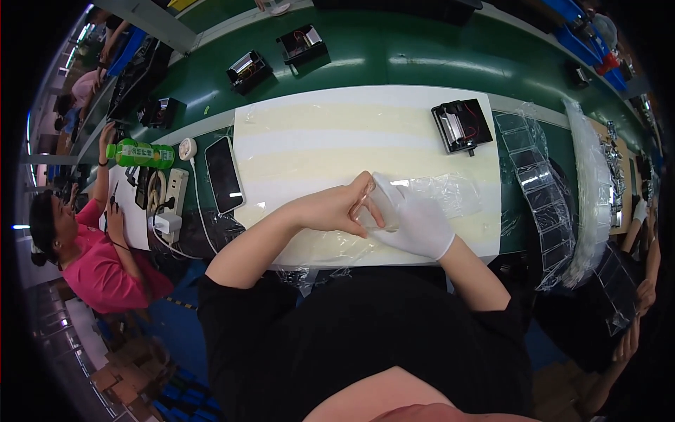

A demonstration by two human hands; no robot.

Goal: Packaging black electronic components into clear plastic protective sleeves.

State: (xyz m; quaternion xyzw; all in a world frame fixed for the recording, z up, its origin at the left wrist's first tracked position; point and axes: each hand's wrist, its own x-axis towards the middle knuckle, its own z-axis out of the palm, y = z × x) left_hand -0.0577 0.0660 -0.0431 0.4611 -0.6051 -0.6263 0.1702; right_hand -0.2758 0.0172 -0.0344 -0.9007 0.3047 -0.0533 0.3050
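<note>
My bare left hand (344, 207) curls round one side of a piece of clear plastic (373, 211), thumb and fingers gripping it. On its other side, my right hand (420, 224), in a white glove, holds the same piece. Its exact shape is hard to make out against the white sheet. A flat strip of clear plastic film (450, 193) lies on the sheet just past my right hand. Farther off at the right, a black open housing (463, 126) with a silvery part and red wires rests near the sheet's far corner.
Under my hands, a white sheet (302, 155) covers the green bench (380, 63). A phone (223, 174), a power strip (174, 197) and a green bottle (144, 153) are at the left. Stacked clear trays (538, 183) stand at the right. A person in pink (105, 260) works at the left.
</note>
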